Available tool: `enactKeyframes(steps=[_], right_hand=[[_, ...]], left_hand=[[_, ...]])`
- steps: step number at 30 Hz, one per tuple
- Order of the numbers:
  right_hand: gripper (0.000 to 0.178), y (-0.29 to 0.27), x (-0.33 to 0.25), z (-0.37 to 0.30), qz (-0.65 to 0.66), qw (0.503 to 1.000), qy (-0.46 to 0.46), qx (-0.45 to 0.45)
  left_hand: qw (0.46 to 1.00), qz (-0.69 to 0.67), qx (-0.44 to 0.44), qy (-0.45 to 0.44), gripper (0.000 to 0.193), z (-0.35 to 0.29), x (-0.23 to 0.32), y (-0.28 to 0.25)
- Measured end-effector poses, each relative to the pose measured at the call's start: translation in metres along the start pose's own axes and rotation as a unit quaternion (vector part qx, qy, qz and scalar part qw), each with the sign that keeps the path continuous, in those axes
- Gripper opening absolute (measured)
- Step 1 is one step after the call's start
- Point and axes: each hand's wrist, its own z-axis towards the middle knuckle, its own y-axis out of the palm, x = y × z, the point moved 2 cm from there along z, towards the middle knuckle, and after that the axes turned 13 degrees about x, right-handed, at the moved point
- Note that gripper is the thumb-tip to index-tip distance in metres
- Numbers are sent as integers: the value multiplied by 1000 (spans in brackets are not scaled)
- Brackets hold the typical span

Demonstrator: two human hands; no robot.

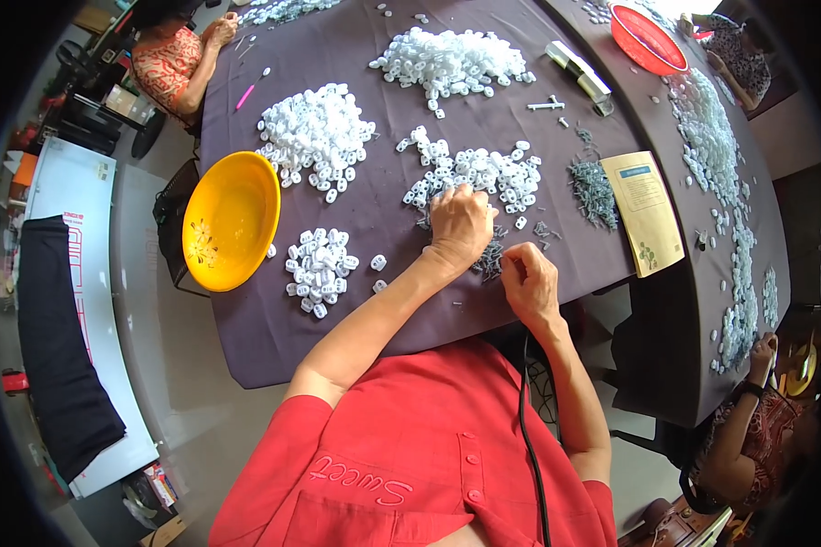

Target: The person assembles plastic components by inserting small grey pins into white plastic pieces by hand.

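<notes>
My left hand [462, 221] is curled at the near edge of a pile of small white oval plastic pieces [483, 170], each with dark holes. Its fingers are closed, and whatever they grip is hidden. Beside it on the right, my right hand [531, 281] has thumb and fingers pressed together; I cannot make out anything between them. Between the two hands lies a small heap of grey screw-like pins [491, 260], partly covered by the left hand. Left of my left forearm sits a smaller heap of the white pieces [319, 269], with two loose ones nearby.
A yellow bowl [232, 221] sits at the table's left edge. Larger white heaps [315, 132] lie farther off. Toward the right are more grey pins [595, 193], a tan paper packet [645, 214] and a red basket [648, 41]. Other people sit around the tables.
</notes>
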Motion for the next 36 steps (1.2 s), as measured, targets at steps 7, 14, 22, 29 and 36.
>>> enactKeyframes(steps=[7,14,22,29,36], right_hand=[[8,4,8,2,10,1000,17,6],[8,5,8,2,14,1000,11,26],[8,-1,2,0,16,999,29,36],[6,2,4,-3,132,981,133,46],[7,-1,-6,6,263,938,227,20]], left_hand=[[996,74,-45,-31,8,3,1,13],[1000,1,6,-12,4,0,6,2],[983,-177,38,-42,6,-15,18,-18],[807,-484,-140,-308,5,-32,19,-27],[727,-566,-127,-367,7,-36,12,-30]])
